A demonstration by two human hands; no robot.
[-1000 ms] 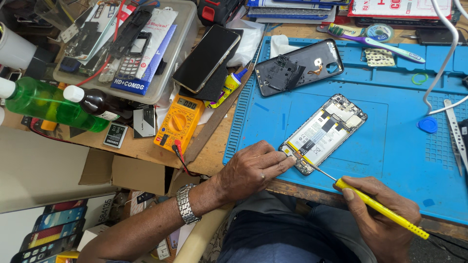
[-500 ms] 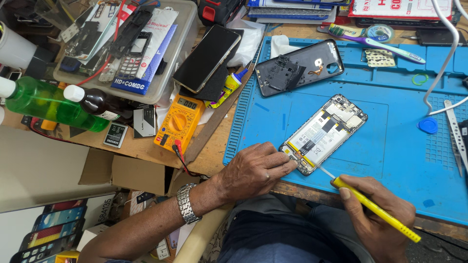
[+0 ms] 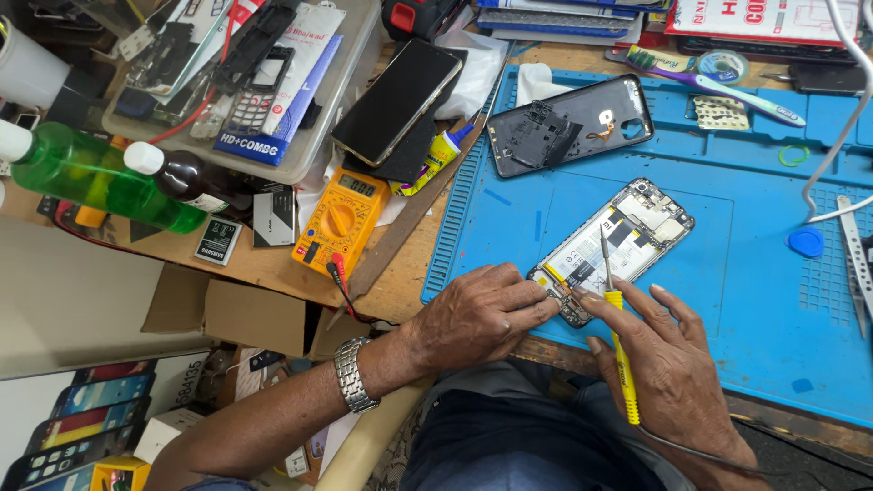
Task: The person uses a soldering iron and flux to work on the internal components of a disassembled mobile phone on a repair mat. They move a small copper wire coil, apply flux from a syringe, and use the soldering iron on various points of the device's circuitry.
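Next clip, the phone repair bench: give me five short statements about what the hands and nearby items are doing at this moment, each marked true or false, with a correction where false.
1. The right hand holds a yellow-handled screwdriver. True.
2. The screwdriver's tip is over the opened phone. True.
3. The left hand is lifted clear of the phone. False: its fingers rest on the phone's lower end.
4. The detached back cover lies on the bare wood. False: it lies on the blue mat.
5. The orange multimeter lies left of the mat. True.
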